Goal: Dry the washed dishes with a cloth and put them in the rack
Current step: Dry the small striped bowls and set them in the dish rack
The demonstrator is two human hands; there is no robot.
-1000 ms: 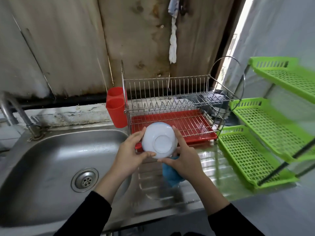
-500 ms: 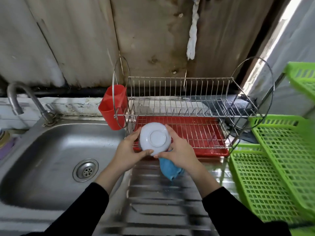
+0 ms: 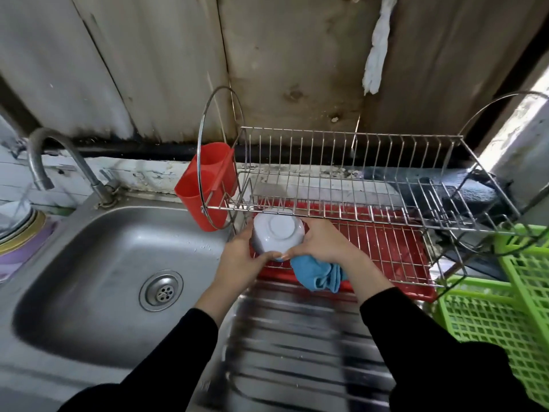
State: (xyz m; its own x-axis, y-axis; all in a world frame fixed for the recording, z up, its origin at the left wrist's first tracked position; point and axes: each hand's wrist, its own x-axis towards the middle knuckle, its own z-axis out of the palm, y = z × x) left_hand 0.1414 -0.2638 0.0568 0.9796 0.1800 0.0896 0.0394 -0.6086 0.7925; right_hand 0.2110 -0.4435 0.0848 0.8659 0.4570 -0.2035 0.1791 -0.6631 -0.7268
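A white bowl point(image 3: 277, 233) is held upside down, its base toward me, at the front left corner of the wire dish rack point(image 3: 350, 185), just under the upper tier's front bar. My left hand point(image 3: 242, 263) grips the bowl's left rim with its thumb along the near edge. My right hand point(image 3: 323, 242) holds the bowl's right side. A blue cloth point(image 3: 318, 272) is bunched under that palm and hangs over the rack's red drip tray point(image 3: 398, 251).
A red cutlery cup point(image 3: 205, 185) hangs on the rack's left end. The steel sink point(image 3: 89, 263) with drain and tap point(image 3: 53, 156) lies left. The ribbed draining board point(image 3: 297, 337) is below my hands. Green plastic shelves point(image 3: 490, 316) stand right.
Both hands have carried the bowl forward, from above the draining board to the lower tier's front left corner. The view has moved closer to the rack.
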